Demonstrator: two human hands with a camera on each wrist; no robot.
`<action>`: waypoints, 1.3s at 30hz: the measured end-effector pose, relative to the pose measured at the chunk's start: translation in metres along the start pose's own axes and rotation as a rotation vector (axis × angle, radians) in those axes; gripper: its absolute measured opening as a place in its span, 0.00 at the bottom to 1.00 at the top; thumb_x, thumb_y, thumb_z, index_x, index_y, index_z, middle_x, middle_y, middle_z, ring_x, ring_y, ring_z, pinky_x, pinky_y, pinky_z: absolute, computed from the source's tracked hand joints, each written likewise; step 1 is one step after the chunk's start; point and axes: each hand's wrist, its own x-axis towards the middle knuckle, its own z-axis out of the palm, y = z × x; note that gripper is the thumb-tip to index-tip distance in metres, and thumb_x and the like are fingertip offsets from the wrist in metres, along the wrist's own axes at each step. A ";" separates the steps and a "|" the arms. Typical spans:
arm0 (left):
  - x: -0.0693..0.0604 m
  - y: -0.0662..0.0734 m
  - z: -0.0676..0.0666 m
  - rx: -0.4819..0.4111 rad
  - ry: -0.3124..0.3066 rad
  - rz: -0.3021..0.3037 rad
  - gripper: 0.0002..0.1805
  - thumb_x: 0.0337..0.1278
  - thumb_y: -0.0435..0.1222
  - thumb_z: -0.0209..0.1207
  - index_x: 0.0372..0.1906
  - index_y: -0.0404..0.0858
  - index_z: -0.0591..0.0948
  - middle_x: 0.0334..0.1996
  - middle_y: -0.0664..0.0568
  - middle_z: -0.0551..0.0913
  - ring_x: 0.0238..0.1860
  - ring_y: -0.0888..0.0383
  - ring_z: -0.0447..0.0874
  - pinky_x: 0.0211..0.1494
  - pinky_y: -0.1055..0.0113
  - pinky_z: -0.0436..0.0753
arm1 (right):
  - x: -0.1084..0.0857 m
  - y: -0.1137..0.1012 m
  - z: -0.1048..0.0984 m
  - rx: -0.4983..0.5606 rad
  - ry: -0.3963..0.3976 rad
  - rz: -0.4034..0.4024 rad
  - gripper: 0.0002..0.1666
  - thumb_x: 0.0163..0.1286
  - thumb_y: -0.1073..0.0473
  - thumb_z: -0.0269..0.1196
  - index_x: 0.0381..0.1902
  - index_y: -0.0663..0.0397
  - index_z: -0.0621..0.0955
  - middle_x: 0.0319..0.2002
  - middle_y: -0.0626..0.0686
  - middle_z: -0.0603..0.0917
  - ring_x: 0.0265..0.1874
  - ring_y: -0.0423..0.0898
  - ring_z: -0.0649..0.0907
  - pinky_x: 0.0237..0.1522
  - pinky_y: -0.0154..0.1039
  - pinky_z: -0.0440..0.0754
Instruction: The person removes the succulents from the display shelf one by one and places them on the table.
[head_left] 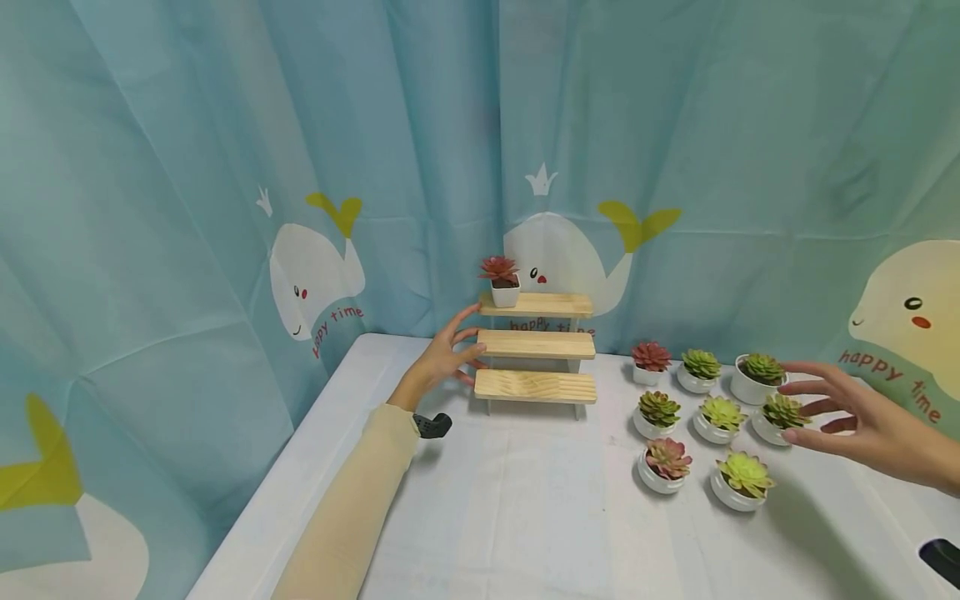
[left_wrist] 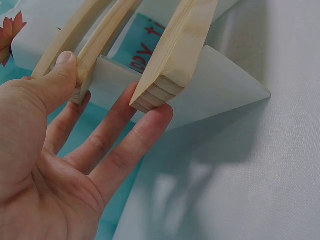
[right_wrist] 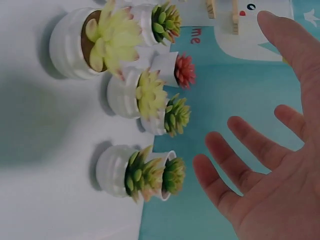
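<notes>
My left hand (head_left: 441, 360) is at the left end of a three-tier wooden display stand (head_left: 536, 387). In the left wrist view its thumb rests on the end of the middle board (left_wrist: 102, 37), with fingertips behind that board and against the bottom board (left_wrist: 172, 65). On the top board's left end stands a red succulent in a square white pot (head_left: 506, 293). My right hand (head_left: 870, 417) hovers, fingers spread, beside a green succulent (head_left: 782, 415) and a larger-potted one (head_left: 757, 379). The right wrist view shows nothing in its grasp.
More potted succulents stand grouped on the white table right of the stand, among them a red one (head_left: 649, 362), a pink one (head_left: 663, 467) and a yellow-green one (head_left: 741, 482). A blue curtain (head_left: 450, 167) with whale prints hangs behind and at the left.
</notes>
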 end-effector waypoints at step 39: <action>0.000 0.000 -0.001 -0.011 -0.020 0.009 0.42 0.73 0.36 0.61 0.81 0.67 0.56 0.80 0.40 0.56 0.59 0.32 0.80 0.33 0.49 0.90 | 0.099 -0.068 -0.002 0.112 -0.009 -0.134 0.47 0.69 0.62 0.72 0.79 0.46 0.62 0.66 0.62 0.76 0.48 0.28 0.80 0.44 0.29 0.83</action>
